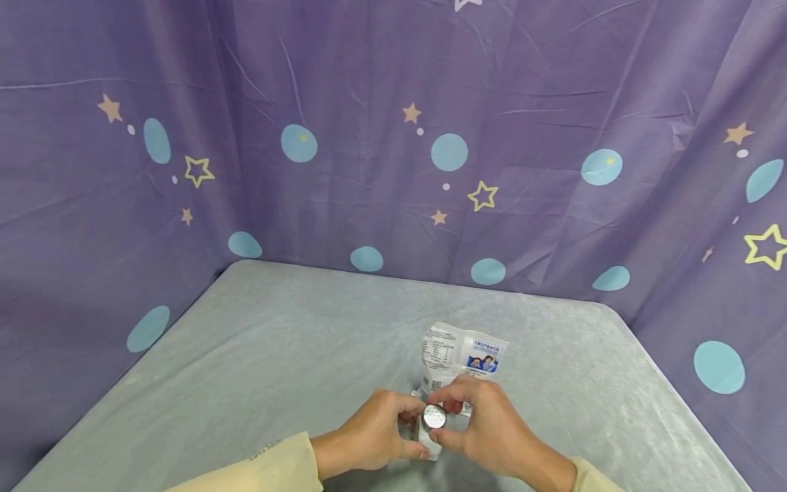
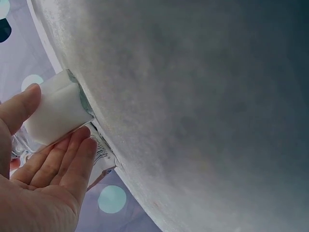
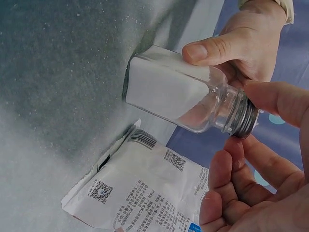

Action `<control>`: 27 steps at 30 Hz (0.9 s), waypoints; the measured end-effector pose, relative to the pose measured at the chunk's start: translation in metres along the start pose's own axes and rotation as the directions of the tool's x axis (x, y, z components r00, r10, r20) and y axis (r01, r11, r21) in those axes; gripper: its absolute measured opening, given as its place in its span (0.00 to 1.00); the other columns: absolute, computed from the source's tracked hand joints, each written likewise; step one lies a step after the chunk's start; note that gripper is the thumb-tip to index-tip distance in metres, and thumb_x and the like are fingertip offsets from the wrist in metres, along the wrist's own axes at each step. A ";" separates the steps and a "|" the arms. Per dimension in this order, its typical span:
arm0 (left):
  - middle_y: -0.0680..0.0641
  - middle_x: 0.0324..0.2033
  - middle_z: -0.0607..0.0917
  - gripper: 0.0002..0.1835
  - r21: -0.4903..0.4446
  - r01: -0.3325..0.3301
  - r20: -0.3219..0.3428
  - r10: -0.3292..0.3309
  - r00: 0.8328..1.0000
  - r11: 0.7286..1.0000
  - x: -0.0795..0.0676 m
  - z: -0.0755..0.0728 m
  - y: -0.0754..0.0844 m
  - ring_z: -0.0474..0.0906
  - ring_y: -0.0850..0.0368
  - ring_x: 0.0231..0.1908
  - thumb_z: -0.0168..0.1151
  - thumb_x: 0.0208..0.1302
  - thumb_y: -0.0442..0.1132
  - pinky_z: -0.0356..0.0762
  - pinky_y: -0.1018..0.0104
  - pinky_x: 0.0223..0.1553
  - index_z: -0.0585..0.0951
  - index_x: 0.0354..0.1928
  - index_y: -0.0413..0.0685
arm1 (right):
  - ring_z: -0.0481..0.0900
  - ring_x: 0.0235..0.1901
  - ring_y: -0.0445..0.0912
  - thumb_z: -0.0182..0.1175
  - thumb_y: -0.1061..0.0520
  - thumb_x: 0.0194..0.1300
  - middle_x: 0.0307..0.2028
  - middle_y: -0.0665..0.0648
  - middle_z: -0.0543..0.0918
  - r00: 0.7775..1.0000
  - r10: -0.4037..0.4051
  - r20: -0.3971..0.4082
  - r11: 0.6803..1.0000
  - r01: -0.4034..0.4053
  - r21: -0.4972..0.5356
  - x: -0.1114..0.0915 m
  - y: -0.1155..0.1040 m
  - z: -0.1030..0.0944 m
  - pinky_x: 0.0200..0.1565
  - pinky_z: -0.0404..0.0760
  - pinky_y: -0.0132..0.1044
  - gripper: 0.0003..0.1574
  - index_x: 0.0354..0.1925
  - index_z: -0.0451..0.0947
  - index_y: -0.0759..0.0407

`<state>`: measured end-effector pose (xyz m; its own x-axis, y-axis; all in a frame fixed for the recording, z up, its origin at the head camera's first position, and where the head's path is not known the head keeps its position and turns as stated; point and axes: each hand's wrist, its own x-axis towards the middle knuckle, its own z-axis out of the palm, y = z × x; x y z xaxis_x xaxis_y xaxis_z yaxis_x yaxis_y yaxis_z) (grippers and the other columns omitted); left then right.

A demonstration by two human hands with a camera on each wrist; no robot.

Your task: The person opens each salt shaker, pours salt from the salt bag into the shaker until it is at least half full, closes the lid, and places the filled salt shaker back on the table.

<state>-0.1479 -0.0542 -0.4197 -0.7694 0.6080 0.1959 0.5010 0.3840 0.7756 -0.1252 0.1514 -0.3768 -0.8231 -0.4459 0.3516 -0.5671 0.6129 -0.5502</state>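
Observation:
A square clear-glass salt shaker [image 3: 164, 87], mostly filled with white grains, stands upright on the cloth. My left hand [image 1: 380, 430] grips its body, thumb on one side and fingers on the other, as the left wrist view also shows. On top sits a silver perforated lid [image 1: 434, 416]; my right hand [image 1: 488, 425] pinches its rim between thumb and fingers. Just behind the shaker stands a white printed packet [image 1: 439, 350] with barcodes and a blue picture panel, partly hidden by my right hand in the head view.
A pale grey-green cloth [image 1: 295, 342] covers the table. Purple curtains [image 1: 369, 191] with stars and blue dots hang along the table's back and sides. Tiny white specks dot the cloth in the right wrist view.

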 end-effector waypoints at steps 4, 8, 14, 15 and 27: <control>0.65 0.27 0.81 0.17 0.007 -0.009 -0.005 0.009 1.000 1.000 0.000 0.001 0.000 0.79 0.65 0.31 0.78 0.44 0.44 0.76 0.75 0.33 0.84 0.38 0.62 | 0.73 0.30 0.33 0.77 0.56 0.42 0.27 0.39 0.76 1.000 -0.003 -0.003 1.000 0.003 0.003 0.000 0.000 0.000 0.34 0.76 0.30 0.20 0.37 0.84 0.43; 0.66 0.28 0.81 0.18 0.009 -0.016 -0.010 0.016 1.000 1.000 0.000 0.002 0.000 0.79 0.66 0.32 0.79 0.43 0.43 0.78 0.73 0.35 0.84 0.39 0.61 | 0.74 0.30 0.35 0.77 0.56 0.42 0.27 0.39 0.76 1.000 0.005 -0.003 1.000 -0.005 0.013 -0.001 0.001 0.000 0.33 0.76 0.30 0.20 0.37 0.84 0.44; 0.66 0.28 0.81 0.19 0.012 -0.018 -0.014 0.018 1.000 1.000 0.000 0.002 0.000 0.79 0.66 0.32 0.79 0.42 0.42 0.78 0.72 0.35 0.84 0.39 0.60 | 0.73 0.29 0.34 0.77 0.56 0.41 0.27 0.39 0.77 1.000 0.010 0.000 1.000 -0.010 0.002 -0.002 0.002 -0.002 0.32 0.75 0.29 0.20 0.36 0.84 0.42; 0.66 0.28 0.81 0.20 0.015 -0.019 -0.014 0.019 1.000 1.000 0.000 0.003 0.000 0.79 0.66 0.32 0.79 0.42 0.42 0.78 0.72 0.35 0.84 0.40 0.60 | 0.73 0.29 0.34 0.77 0.56 0.41 0.27 0.39 0.77 1.000 0.012 0.001 1.000 -0.012 0.002 -0.002 0.002 -0.002 0.32 0.75 0.29 0.20 0.36 0.83 0.42; 0.66 0.27 0.82 0.21 0.043 0.009 -0.001 -0.009 1.000 0.999 0.002 0.005 0.000 0.78 0.69 0.31 0.80 0.39 0.42 0.76 0.73 0.36 0.84 0.39 0.58 | 0.74 0.30 0.34 0.76 0.57 0.42 0.28 0.39 0.78 0.999 0.028 0.019 0.999 -0.029 0.030 -0.006 0.006 -0.007 0.33 0.75 0.29 0.21 0.36 0.82 0.40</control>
<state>-0.1475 -0.0498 -0.4222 -0.7744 0.6037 0.1894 0.5104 0.4190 0.7510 -0.1235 0.1624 -0.3768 -0.8380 -0.4408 0.3217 -0.5421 0.6053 -0.5828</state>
